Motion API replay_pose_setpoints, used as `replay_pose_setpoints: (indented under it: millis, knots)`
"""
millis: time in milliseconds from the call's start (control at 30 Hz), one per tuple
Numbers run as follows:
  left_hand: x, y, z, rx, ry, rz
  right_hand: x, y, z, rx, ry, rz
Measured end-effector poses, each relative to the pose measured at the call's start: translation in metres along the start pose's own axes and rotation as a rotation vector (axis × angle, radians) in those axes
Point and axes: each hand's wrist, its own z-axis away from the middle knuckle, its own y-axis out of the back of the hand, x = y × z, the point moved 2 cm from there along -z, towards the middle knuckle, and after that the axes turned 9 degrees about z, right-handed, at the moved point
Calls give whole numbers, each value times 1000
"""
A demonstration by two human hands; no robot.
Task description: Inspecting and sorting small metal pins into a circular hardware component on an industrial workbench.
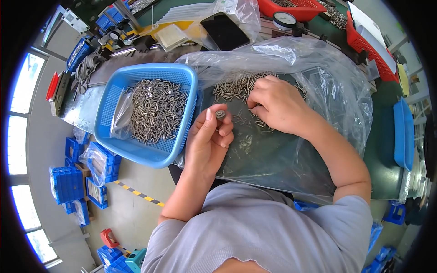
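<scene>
My left hand (208,136) is closed, with a small round metal ring (220,114) pinched between thumb and fingers, its face turned up. To its right, my right hand (277,103) reaches palm down into a loose pile of small metal pins (234,87). Its fingers are curled together at the edge of that pile, and anything between the fingertips is hidden. The pins lie on a clear plastic sheet (255,169) spread over the green table. Beside my left hand stands a blue plastic basket (157,69) heaped with similar metal pins (157,111) and a clear bag.
Behind the sheet are a black phone (225,31), a dial gauge (284,19) and a red basket (300,10). Another red basket (377,54) holding papers stands at far right, near a blue tray (403,134). Blue crates (68,183) are stacked on the floor at left.
</scene>
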Motion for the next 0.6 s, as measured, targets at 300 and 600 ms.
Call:
replay_pose_setpoints:
  millis: [300,600]
  knots:
    - [1,2,9,-59,54,51,0,-3,-2,30,36,-13]
    - [0,4,14,-63,85,10,-19,11,-4,-202,-154,-806]
